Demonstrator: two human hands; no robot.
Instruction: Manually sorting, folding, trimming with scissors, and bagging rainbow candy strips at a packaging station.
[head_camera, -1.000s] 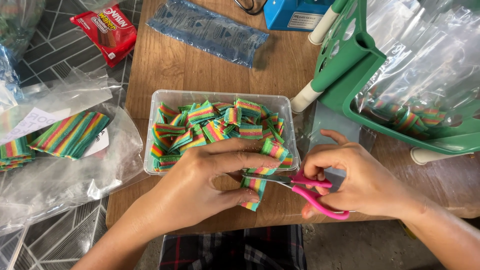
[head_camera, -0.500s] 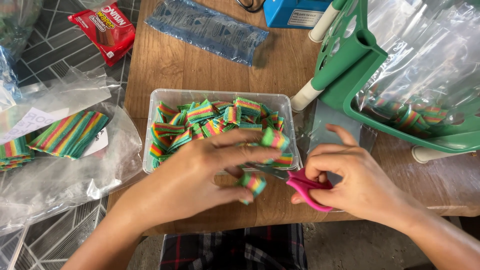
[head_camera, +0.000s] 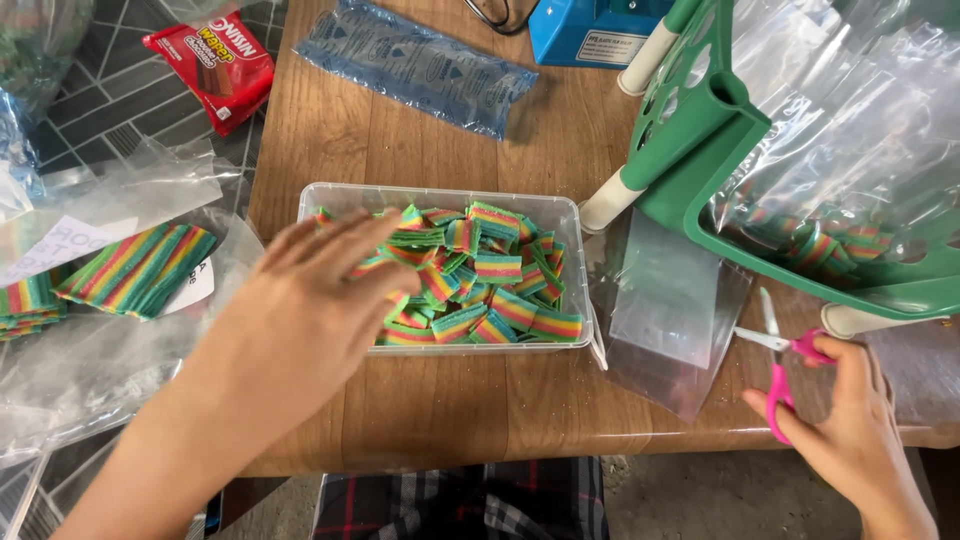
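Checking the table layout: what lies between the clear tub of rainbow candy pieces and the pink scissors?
In the head view, clear plastic bags lie flat on the wooden table between the tub and the pink scissors, which are under the right hand.

- left hand (head_camera: 300, 310): bare, no glove, no ring or watch seen; motion-blurred, fingers long and slim
- left forearm: bare, no sleeve in view
- right hand (head_camera: 850, 425): bare, no glove; nails short, unpainted
- right wrist: bare, no bracelet, no sleeve
- lap at bottom edge: dark plaid cloth (head_camera: 460, 500), navy with red and white lines
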